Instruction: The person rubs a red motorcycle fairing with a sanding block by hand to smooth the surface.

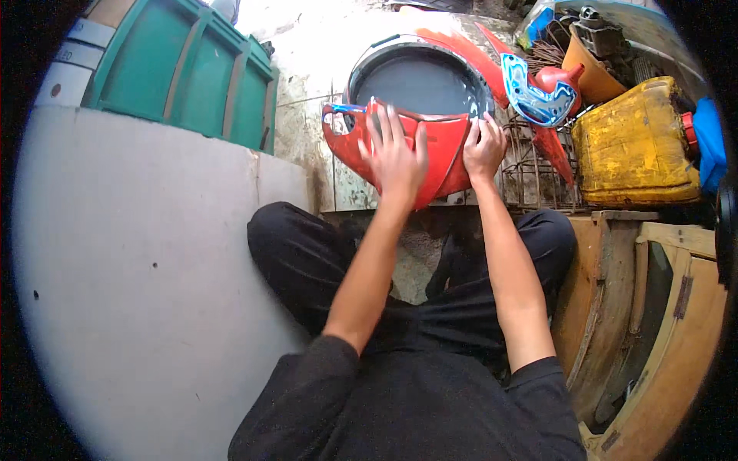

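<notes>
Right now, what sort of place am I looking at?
Probably a small workshop or washing corner: a round basin of greyish liquid, a curved red panel at its near rim, and a stained yellow jerrycan.

A short dark marking, apparently digits, is showing on a pale board at upper left.

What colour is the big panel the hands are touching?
The panel is mostly red; it shows best in the head view.
</notes>
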`<state>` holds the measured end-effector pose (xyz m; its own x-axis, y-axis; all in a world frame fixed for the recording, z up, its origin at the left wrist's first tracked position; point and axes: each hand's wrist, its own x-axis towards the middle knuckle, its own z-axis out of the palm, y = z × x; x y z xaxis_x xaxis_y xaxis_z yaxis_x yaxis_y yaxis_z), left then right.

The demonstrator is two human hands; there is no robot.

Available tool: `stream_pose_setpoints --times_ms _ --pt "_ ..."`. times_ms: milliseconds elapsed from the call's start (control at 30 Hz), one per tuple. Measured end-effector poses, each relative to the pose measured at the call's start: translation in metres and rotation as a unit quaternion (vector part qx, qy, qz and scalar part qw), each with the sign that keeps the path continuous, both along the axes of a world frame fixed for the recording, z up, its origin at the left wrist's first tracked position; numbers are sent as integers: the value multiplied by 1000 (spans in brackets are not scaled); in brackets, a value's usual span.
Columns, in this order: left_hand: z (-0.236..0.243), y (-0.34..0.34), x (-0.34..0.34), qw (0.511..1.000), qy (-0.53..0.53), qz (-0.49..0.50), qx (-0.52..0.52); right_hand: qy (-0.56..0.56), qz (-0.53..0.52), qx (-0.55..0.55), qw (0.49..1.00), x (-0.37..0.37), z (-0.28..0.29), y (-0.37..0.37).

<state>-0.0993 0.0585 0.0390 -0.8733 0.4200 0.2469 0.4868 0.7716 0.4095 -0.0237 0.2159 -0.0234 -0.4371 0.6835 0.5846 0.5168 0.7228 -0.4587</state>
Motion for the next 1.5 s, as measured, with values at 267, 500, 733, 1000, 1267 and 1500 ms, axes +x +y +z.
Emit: stream_pose_setpoints --times_ms 267,500,733,1000,1267,1500 --pt "-11 -33 81 998 -57 1 -9 -3 -6 3 1000 10 -2 7" --pt "-7 -10 11 1000 -10 20 -19 2 -3 1 1000 -2 -4 -2" --pt "-13 -25 39 1000 -1 -3 -8 -10 -9 -15 1000 5 -7 4" --pt "-5 -24 10 999 -37 6 -16 -15 5 -22 1000 0 -1 -5" --pt "-26 -47 66 999 -47 -3 -1 -3 -13 -6 1000 4 -5 4" --pt "-14 -31 19 1000 1 18 -10 -1 4 -15 1000 -3 -1 -6"
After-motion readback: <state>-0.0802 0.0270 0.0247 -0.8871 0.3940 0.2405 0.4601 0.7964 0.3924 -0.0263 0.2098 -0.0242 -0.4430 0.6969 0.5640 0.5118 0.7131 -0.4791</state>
